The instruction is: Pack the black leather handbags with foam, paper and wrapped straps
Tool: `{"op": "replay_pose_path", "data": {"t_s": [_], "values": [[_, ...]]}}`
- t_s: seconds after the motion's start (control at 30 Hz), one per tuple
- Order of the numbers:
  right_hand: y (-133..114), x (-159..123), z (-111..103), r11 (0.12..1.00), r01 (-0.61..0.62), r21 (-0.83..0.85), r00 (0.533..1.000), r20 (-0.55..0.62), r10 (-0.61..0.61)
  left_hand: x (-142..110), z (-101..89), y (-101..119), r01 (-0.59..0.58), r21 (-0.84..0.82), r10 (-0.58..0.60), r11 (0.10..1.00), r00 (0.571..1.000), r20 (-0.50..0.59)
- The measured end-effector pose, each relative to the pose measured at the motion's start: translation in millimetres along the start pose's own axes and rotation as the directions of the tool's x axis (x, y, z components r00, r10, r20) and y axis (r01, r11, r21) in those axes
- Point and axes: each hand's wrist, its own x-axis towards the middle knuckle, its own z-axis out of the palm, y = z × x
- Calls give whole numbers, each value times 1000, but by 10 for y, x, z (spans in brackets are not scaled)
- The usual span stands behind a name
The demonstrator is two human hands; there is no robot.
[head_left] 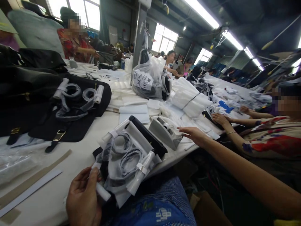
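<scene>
A black bag [147,136] lies at the table's front edge, with white sheeting against it. On top of it are coiled straps [130,157] in clear plastic, their ends rolled in white wrap. My left hand [83,194] is closed at the bag's left side, thumb and fingers pinching the plastic-wrapped strap; its fingertips are partly hidden. Just right of the bag stands a grey tape dispenser [162,133]. Over the dispenser's right end reaches my right hand [194,135], fingers stretched out. No held thing shows in it.
Black bags with gold buckles [60,135] fill the left side, more wrapped straps on top. Brown and white strips [35,185] lie at front left. Behind are a large filled plastic bag [148,80], a post and stacked white sheets [190,97]. A co-worker's hands [221,119] work at right.
</scene>
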Motion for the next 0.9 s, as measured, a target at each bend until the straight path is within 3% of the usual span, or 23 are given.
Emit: {"op": "replay_pose_path", "data": {"t_s": [0.1, 0.23, 0.43, 0.57, 0.63, 0.73, 0.8, 0.9], "values": [[-5, -204, -153, 995, -2, 98, 999, -37, 5, -10, 7, 4, 18, 5, -18, 1000, 1000, -16], [131, -440, -232, 971, -124, 206, 992, -12, 129, -33, 12, 20, 38, 18, -37, 999, 999, -28], [508, -399, -58, 973, -202, 111, 974, -83, 211, -7, 28, 5, -5, 32, 6, 999, 999, -32], [496, -520, 1, 980, -198, 4, 979, -46, 198, -43, 15, -45, -127, 26, 127, 992, 992, 5], [301, -598, 35, 998, -18, -67, 1000, -21, 17, -51, 11, -71, -200, 82, 197, 976, 979, 46], [-242, -662, 293, 990, 126, -66, 977, 183, -112, -27, 17, -83, -338, 137, 328, 931, 940, 89], [-685, -712, 676, 988, 149, -49, 931, 343, -123, -26, 15, -73, -408, 204, 396, 890, 913, 97], [-1249, -763, 1459, 991, 132, -20, 793, 602, -94, -68, -3, -50, -454, 298, 439, 840, 891, 119]]}}
